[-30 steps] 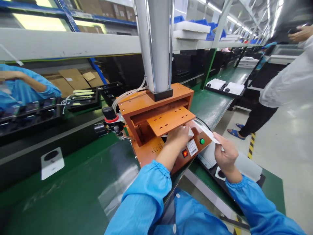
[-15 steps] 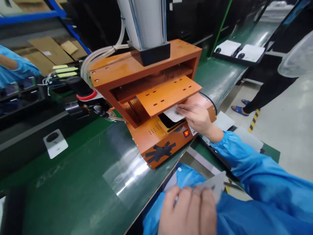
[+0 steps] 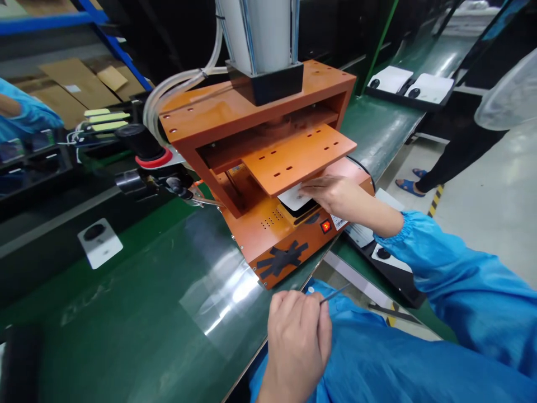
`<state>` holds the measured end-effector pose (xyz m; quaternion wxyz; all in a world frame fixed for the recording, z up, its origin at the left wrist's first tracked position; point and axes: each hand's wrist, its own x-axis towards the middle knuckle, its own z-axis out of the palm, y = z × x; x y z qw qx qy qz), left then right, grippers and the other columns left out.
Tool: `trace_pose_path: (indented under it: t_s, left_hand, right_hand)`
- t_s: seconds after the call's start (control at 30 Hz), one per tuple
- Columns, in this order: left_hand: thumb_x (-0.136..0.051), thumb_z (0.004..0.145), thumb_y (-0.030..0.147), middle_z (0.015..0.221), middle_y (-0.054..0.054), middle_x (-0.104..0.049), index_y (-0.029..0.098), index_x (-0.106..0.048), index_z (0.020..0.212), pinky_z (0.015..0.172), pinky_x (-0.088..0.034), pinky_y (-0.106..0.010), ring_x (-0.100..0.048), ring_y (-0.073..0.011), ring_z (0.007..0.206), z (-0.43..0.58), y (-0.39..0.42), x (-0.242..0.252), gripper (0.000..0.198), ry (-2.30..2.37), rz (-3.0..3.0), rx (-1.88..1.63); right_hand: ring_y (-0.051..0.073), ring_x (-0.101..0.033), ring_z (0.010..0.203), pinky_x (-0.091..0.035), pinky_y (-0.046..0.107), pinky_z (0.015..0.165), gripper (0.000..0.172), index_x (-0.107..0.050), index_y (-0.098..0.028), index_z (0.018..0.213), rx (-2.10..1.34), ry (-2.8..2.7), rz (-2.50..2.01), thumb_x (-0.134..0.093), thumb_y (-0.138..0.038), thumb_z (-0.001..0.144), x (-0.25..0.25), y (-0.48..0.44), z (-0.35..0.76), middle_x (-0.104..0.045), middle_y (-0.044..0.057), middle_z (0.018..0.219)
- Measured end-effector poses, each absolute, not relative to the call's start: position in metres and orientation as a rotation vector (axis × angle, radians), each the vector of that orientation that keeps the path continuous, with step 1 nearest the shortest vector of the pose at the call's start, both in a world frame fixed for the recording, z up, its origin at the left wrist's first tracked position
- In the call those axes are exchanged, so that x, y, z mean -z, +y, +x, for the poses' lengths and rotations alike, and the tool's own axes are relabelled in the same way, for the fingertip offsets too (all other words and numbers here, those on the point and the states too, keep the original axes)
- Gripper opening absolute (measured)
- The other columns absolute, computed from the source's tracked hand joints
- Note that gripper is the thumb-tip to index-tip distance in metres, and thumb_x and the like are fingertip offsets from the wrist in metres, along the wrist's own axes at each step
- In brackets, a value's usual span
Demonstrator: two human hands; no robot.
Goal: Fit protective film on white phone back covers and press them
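Note:
My right hand (image 3: 338,198) reaches into an orange press machine (image 3: 268,252), fingers bent together over a white rounded-corner panel (image 3: 293,198). That panel lies on the black bed (image 3: 308,210) beneath the raised orange press plate (image 3: 300,159); my thumb is hidden. Low in front of the machine, my left hand (image 3: 296,341) is closed around a thin grey plate (image 3: 335,292), seen almost edge-on. Most of that plate is hidden behind the fingers.
One white panel with a black oval (image 3: 100,243) lies on the green bench left of the machine. A black tray (image 3: 394,274) with panels sits at right, another tray (image 3: 432,103) farther back. A clear sheet (image 3: 222,302) covers part of the bench. Another person's legs (image 3: 461,145) stand at right.
My left hand has moved up and left, turning its plate from a broad face to edge-on. The right hand stays at the white panel. The view has shifted slightly.

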<state>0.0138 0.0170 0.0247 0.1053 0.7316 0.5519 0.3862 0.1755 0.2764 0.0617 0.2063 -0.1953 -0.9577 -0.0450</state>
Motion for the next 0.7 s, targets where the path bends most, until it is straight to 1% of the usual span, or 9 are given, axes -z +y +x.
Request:
trace_pose_path:
  t_s: [0.1,0.17,0.23,0.33,0.4,0.5,0.53,0.6,0.7]
  left_hand:
    - [-0.055,0.094,0.011,0.083,0.0,-0.067,0.02,-0.06,0.096,0.08,-0.039,-0.037,-0.059,-0.0171,0.08,0.012,0.019,-0.025,0.01,1.612,2.144,-1.114]
    - [-0.055,0.094,0.01,0.088,-0.001,-0.069,0.02,-0.06,0.095,0.083,-0.039,-0.037,-0.061,-0.017,0.084,0.012,0.021,-0.027,0.011,1.608,2.142,-1.118]
    - [-0.055,0.094,0.011,0.1,-0.003,-0.072,0.019,-0.06,0.093,0.087,-0.04,-0.038,-0.062,-0.0189,0.094,0.012,0.024,-0.03,0.01,1.637,2.157,-1.129]
    - [-0.055,0.094,0.013,0.125,-0.007,-0.071,0.02,-0.061,0.09,0.095,-0.038,-0.044,-0.059,-0.0258,0.111,0.013,0.032,-0.032,0.01,1.735,2.229,-1.097]
    - [-0.055,0.094,0.015,0.139,-0.007,-0.065,0.02,-0.061,0.087,0.099,-0.036,-0.048,-0.056,-0.0296,0.121,0.014,0.037,-0.03,0.01,1.811,2.279,-1.036]
    - [-0.055,0.094,0.017,0.148,-0.007,-0.058,0.021,-0.06,0.084,0.101,-0.034,-0.05,-0.054,-0.0316,0.128,0.015,0.04,-0.025,0.012,1.892,2.315,-0.98]
    - [-0.055,0.094,0.017,0.149,-0.007,-0.058,0.021,-0.06,0.084,0.101,-0.033,-0.051,-0.054,-0.0316,0.129,0.015,0.04,-0.023,0.012,1.908,2.32,-0.977]
    - [-0.056,0.094,0.018,0.149,-0.007,-0.057,0.022,-0.061,0.084,0.101,-0.033,-0.05,-0.055,-0.0311,0.128,0.015,0.036,-0.019,0.012,1.922,2.326,-0.975]
    - [-0.057,0.093,0.02,0.149,-0.006,-0.058,0.022,-0.062,0.084,0.1,-0.034,-0.049,-0.056,-0.031,0.127,0.014,0.03,-0.011,0.01,1.932,2.343,-0.955]
  right_hand:
    - [0.022,-0.068,0.117,-0.057,0.041,0.101,0.037,-0.068,-0.018,0.128,0.04,-2.71,-0.564,-0.047,-0.016,0.098,-0.068,0.277,0.176,-0.071,0.006,0.127]
    - [0.022,-0.065,0.121,-0.054,0.042,0.105,0.042,-0.065,-0.019,0.132,-0.021,-2.749,-0.565,-0.047,-0.014,0.095,-0.075,0.275,0.176,-0.068,0.005,0.133]
    - [0.024,-0.061,0.127,-0.05,0.044,0.11,0.048,-0.062,-0.017,0.136,-0.065,-2.787,-0.551,-0.05,-0.014,0.089,-0.08,0.27,0.176,-0.064,0.007,0.138]
    - [0.029,-0.055,0.133,-0.046,0.049,0.112,0.054,-0.059,-0.011,0.138,-0.07,-2.789,-0.61,-0.052,-0.015,0.084,-0.079,0.257,0.174,-0.06,0.014,0.143]
    - [0.032,-0.049,0.138,-0.042,0.052,0.113,0.058,-0.054,-0.01,0.142,-0.034,-2.719,-0.686,-0.049,-0.014,0.084,-0.07,0.246,0.175,-0.054,0.017,0.148]
    - [0.031,-0.044,0.142,-0.038,0.054,0.114,0.059,-0.045,-0.015,0.149,0.033,-2.428,-0.85,-0.045,-0.013,0.09,-0.041,0.227,0.193,-0.048,0.017,0.153]
    - [0.03,-0.046,0.14,-0.038,0.054,0.113,0.056,-0.045,-0.018,0.148,0.043,-2.273,-0.935,-0.043,-0.014,0.092,-0.03,0.22,0.204,-0.05,0.016,0.15]
    - [0.028,-0.053,0.131,-0.042,0.051,0.11,0.047,-0.05,-0.021,0.142,0.053,-1.974,-1.102,-0.044,-0.016,0.096,-0.007,0.207,0.228,-0.058,0.014,0.136]
    - [0.028,-0.059,0.116,-0.047,0.05,0.101,0.04,-0.056,-0.022,0.135,0.081,-1.854,-1.24,-0.046,-0.02,0.096,0.022,0.192,0.259,-0.062,0.013,0.12]
